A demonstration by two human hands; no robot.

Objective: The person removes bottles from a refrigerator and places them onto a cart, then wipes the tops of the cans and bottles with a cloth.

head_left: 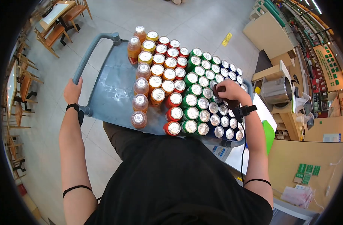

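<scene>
A grey cart [108,88] holds rows of upright drinks. Orange bottles [140,102] stand in a column at the left, beside yellow and orange cans [155,81], red cans [174,128], green cans [191,99] and dark blue cans [218,131] at the right. My left hand [72,91] is closed round the cart's grey handle [88,56]. Over the boundary of the green and dark blue cans, my right hand [231,92] has its fingers bent down at the can tops; what they hold, if anything, is hidden.
Wooden chairs [51,37] and tables stand at the left. To the right are a white surface with a green sheet [268,135], a large metal pot [277,91] and shelves of goods. A yellow floor sticker [227,39] lies beyond the cart.
</scene>
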